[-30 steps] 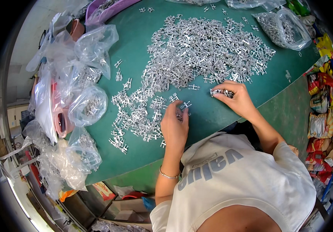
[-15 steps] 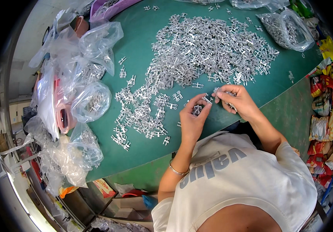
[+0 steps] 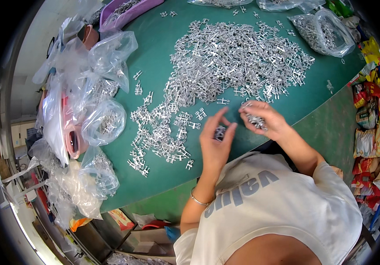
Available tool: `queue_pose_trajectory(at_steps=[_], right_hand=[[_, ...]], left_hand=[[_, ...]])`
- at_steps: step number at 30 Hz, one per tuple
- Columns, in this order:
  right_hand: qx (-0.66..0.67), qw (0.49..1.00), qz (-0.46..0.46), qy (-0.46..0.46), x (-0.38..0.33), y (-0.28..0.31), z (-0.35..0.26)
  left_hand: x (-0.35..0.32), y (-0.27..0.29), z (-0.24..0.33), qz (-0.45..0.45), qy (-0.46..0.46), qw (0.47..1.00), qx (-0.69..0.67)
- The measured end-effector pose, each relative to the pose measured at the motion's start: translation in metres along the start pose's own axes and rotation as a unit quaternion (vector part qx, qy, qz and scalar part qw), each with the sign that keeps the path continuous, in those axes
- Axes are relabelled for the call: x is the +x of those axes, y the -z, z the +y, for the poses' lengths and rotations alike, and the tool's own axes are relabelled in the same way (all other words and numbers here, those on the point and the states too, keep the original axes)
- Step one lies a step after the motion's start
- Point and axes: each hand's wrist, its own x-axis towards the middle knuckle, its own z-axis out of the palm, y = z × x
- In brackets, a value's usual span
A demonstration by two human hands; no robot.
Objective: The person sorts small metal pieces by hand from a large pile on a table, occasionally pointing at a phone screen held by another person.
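Note:
My left hand (image 3: 213, 148) is curled above the table near its front edge, slightly blurred. Several small metal parts (image 3: 219, 133) rest in its palm, and its thumb and fingertips are apart. Close by on the right, my right hand (image 3: 275, 122) is closed round a cluster of small silvery metal parts (image 3: 256, 121), its thumb and index finger meeting at the tip. Beyond both hands spreads a large heap of silvery H-shaped metal parts (image 3: 238, 57). A smaller heap (image 3: 161, 134) lies to the left of my left hand.
The green table (image 3: 150, 185) carries clear plastic bags of metal parts (image 3: 106, 121) along its left side. At the back left stands a purple bin (image 3: 132, 12). Another filled clear bag (image 3: 322, 33) sits at the back right. Colourful packages (image 3: 366, 145) are stacked beyond the right edge.
My hands have drawn apart. The left one has moved left and slightly down, and the metal part at its fingertips no longer shows there. My right hand has turned, showing more of its cluster.

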Motion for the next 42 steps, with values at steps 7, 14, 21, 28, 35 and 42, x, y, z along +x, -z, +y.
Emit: queue_pose_trajectory(at_steps=[7, 14, 21, 28, 35, 42], right_hand=[[0.045, 0.993, 0.074, 0.084, -0.013, 0.022, -0.037], [-0.584, 0.709, 0.158, 0.363, 0.002, 0.020, -0.010], [-0.734, 0.632, 0.069, 0.240, -0.002, 0.002, -0.004], [-0.634, 0.667, 0.167, 0.354, 0.007, 0.005, -0.018], [-0.703, 0.617, 0.107, 0.337, 0.032, -0.029, -0.008], [-0.751, 0.597, 0.073, 0.273, 0.054, -0.035, 0.001]], left_hand=[[0.074, 0.009, 0.009, 0.007, -0.077, 0.917, 0.390], [0.072, 0.016, 0.005, -0.021, -0.080, 0.881, 0.466], [0.022, 0.043, -0.019, 0.019, -0.142, 0.885, 0.442], [-0.004, 0.065, -0.010, 0.022, -0.014, 0.932, 0.363], [-0.005, 0.072, -0.026, 0.179, 0.055, 0.980, 0.063], [-0.005, 0.092, -0.023, 0.267, 0.060, 0.962, -0.025]])
